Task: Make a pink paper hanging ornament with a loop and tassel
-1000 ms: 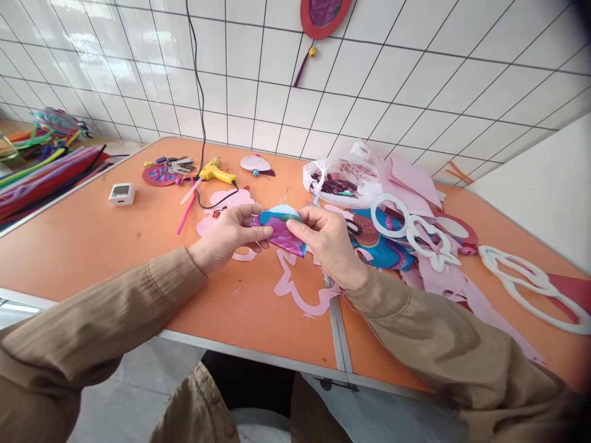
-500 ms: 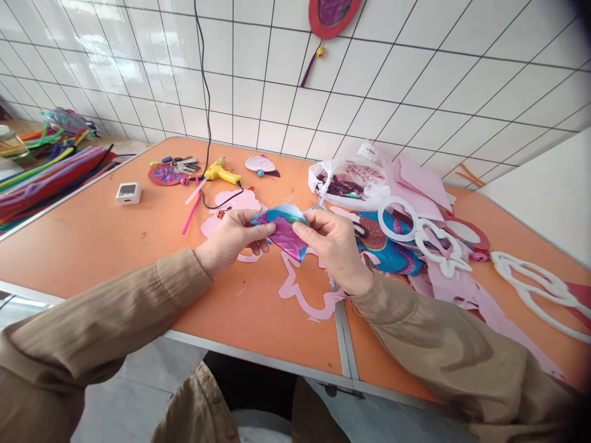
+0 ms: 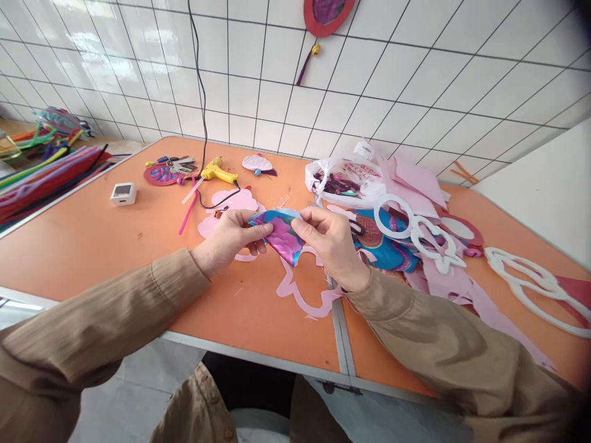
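Between my two hands is a small piece of shiny fabric [image 3: 282, 236], patterned in magenta and blue, with a pale blue layer showing along its top edge. My left hand [image 3: 231, 240] pinches its left side, thumb on top. At its upper right corner, my right hand [image 3: 330, 243] grips it between thumb and fingers. The fabric is held above the table, and its lower corner hangs toward me. Under and beyond it lie a pink cut-out frame with a wavy outline [image 3: 302, 299] and a pink scalloped shape [image 3: 237, 200].
A yellow glue gun [image 3: 220, 173] with a black cord lies behind my left hand. Left of it are a white cube device [image 3: 124, 194] and keys [image 3: 181, 164]. To the right are a plastic bag [image 3: 369, 192], blue patterned fabric [image 3: 385, 252], white cut-out rings [image 3: 392, 216] and pink scraps.
Both hands keep their hold on the fabric. Its face has tilted slightly, and its lower corner hangs a little lower. The view has shifted slightly.
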